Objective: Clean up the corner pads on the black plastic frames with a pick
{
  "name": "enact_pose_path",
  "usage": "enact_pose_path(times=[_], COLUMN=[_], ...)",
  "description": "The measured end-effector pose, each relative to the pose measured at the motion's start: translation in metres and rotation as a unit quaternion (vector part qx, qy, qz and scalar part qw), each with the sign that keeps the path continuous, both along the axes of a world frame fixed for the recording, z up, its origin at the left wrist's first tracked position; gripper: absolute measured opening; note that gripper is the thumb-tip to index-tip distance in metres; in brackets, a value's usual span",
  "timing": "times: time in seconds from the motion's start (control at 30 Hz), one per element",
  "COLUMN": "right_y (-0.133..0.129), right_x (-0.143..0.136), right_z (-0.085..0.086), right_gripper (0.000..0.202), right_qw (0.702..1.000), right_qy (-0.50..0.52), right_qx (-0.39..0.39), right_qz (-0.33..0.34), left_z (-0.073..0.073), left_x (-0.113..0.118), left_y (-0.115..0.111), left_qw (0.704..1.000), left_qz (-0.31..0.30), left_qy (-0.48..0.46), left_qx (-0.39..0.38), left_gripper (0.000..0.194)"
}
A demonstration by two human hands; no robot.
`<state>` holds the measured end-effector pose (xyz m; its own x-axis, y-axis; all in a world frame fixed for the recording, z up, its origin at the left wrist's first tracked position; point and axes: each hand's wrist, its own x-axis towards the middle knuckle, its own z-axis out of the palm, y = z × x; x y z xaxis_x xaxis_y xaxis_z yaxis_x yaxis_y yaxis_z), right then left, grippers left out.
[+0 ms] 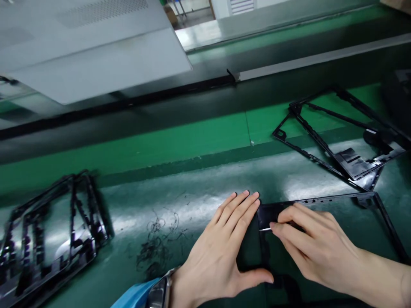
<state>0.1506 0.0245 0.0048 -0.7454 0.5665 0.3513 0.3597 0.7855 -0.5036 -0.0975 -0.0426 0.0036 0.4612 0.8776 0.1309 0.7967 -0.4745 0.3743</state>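
Left hand (218,252)'s flat, thumb stuck out, right by the corner of that black frame (268,212) on the green table (112,265), probably steadying it, while the right hand (316,244) pinches a thin shiny tool (265,229) near its tip, for control I guess.

We are looking down on a glossy green bench (125,214) that is catching pale reflections. On it, we are seeing a cluster of black frames (73,209) lying at the left, dark curly scraps (157,248) scattering near the middle, and overlapping frames (349,161) resting behind a nearer frame (387,222) at the right.
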Motion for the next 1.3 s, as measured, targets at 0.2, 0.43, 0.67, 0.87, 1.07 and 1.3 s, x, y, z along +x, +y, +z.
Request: enact_pose_path(times=[0.2, 0.43, 0.67, 0.87, 1.07, 1.3], right_y=[0.0003, 0.0046, 0.0045, 0.0056, 0.0047, 0.0057], right_x=[0.0016, 0.0009, 0.0001, -0.0002, 0.0011, -0.0002], right_z=[0.0015, 0.0037, 0.0026, 0.0033, 0.0031, 0.0038], right_gripper=[0.021, 0.022, 0.021, 0.021, 0.02, 0.023], right_qw=[0.999, 0.998, 0.999, 0.998, 0.999, 0.998], right_qy=[0.0, 0.003, 0.01, 0.006, 0.0, 0.004], right_qx=[-0.023, -0.038, -0.033, -0.035, -0.041, -0.039], right_qz=[0.028, 0.047, 0.04, 0.052, 0.035, 0.051], left_z=[-0.0011, 0.001, 0.0026, 0.002, 0.0019, 0.0023], left_x=[-0.0019, -0.0013, 0.0, -0.0011, -0.001, -0.0005], left_y=[-0.0006, 0.0006, 0.0016, 0.0017, 0.0006, 0.0016], left_qw=[1.0, 1.0, 1.0, 1.0, 1.0, 1.0], left_qz=[0.001, 0.002, 0.0, -0.001, 0.0, 0.0], left_qy=[0.007, -0.002, -0.012, -0.01, -0.01, -0.011], left_qx=[-0.011, -0.01, -0.006, -0.011, -0.012, -0.01], left_gripper=[0.124, 0.121, 0.121, 0.121, 0.119, 0.12])
